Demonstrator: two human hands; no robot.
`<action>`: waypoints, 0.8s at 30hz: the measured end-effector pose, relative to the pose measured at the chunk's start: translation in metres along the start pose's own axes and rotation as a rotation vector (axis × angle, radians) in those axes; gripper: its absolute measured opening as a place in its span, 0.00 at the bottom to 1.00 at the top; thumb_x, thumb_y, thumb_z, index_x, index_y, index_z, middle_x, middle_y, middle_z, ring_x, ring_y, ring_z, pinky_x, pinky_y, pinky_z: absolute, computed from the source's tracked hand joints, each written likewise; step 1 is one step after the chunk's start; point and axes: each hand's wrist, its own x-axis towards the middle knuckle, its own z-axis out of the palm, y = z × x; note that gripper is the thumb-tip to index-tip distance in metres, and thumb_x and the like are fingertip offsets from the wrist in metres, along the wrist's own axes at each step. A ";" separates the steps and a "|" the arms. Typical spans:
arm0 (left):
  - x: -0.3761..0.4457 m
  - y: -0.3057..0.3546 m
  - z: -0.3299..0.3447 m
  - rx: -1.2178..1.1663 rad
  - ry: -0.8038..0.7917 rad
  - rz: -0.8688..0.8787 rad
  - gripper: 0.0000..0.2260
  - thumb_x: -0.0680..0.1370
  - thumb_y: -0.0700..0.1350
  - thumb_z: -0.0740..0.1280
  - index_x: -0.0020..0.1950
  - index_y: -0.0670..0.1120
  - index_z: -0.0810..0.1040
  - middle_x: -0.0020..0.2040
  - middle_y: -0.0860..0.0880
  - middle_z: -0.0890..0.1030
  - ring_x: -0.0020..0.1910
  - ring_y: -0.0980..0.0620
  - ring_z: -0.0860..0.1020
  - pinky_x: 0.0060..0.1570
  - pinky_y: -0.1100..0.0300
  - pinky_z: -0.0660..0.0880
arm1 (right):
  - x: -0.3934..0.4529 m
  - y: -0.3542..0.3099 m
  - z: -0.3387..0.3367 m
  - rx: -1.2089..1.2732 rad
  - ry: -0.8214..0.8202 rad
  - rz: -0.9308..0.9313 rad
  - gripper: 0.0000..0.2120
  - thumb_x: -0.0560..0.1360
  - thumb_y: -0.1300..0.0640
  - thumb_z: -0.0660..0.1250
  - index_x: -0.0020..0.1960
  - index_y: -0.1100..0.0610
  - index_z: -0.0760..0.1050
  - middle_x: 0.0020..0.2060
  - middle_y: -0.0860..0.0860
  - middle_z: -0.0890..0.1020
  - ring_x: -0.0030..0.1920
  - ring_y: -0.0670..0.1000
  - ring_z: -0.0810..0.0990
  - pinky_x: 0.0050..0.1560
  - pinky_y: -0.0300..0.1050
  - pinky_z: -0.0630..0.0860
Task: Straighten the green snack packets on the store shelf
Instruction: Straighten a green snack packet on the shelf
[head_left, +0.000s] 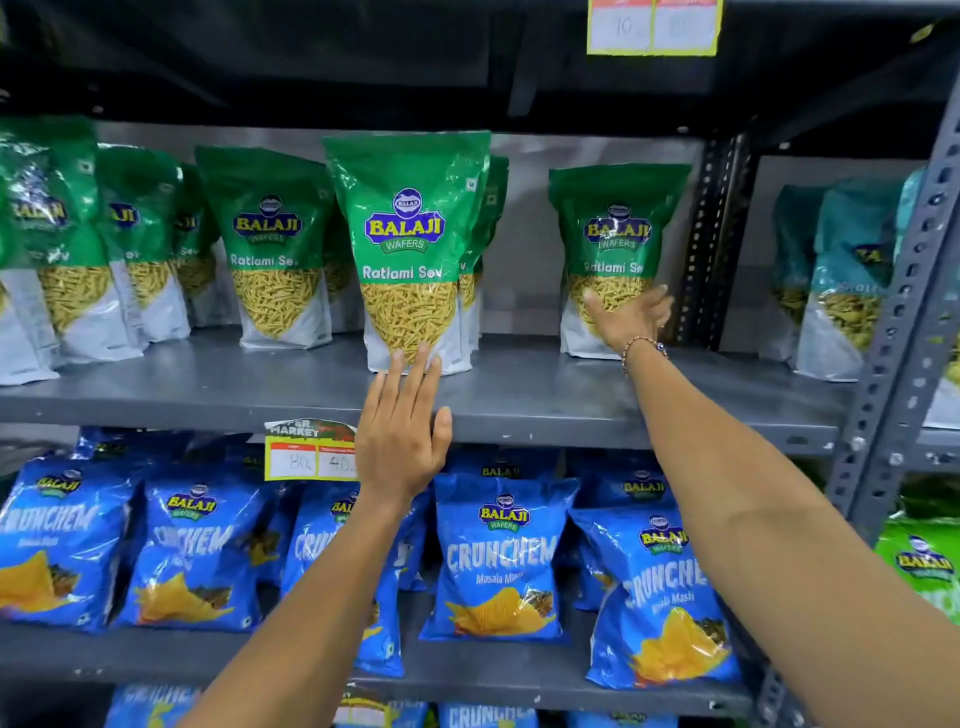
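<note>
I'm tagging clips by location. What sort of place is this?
Most likely a grocery store aisle. Grey metal shelves carry rows of identical green packets and blue packets, and a handwritten price tag hangs on the shelf edge.

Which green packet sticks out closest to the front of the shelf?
The middle green packet, just above the left hand. Its base sits near the shelf front edge, while the other green packets stand farther back.

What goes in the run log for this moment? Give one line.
left hand: fingertips on center green packet | right hand: palm on right green packet | both packets upright | shelf
</note>
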 end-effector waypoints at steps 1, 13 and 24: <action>0.000 0.000 0.001 0.001 0.028 -0.001 0.23 0.82 0.49 0.49 0.72 0.41 0.70 0.73 0.44 0.70 0.73 0.42 0.66 0.71 0.47 0.63 | 0.004 0.001 0.003 -0.006 -0.001 0.043 0.60 0.68 0.33 0.67 0.75 0.64 0.33 0.76 0.63 0.39 0.76 0.62 0.39 0.75 0.56 0.45; -0.004 -0.005 0.016 0.106 0.195 0.038 0.23 0.82 0.47 0.48 0.74 0.41 0.67 0.72 0.43 0.70 0.73 0.43 0.67 0.70 0.49 0.63 | 0.014 -0.017 0.020 -0.065 -0.040 0.174 0.66 0.61 0.33 0.73 0.76 0.61 0.32 0.76 0.63 0.43 0.76 0.64 0.44 0.74 0.64 0.47; -0.004 -0.004 0.016 0.130 0.195 0.014 0.23 0.81 0.47 0.48 0.74 0.40 0.66 0.72 0.43 0.70 0.72 0.43 0.67 0.71 0.50 0.62 | 0.000 -0.023 0.015 0.039 -0.007 0.099 0.50 0.73 0.48 0.70 0.77 0.63 0.38 0.75 0.65 0.48 0.75 0.66 0.49 0.74 0.63 0.49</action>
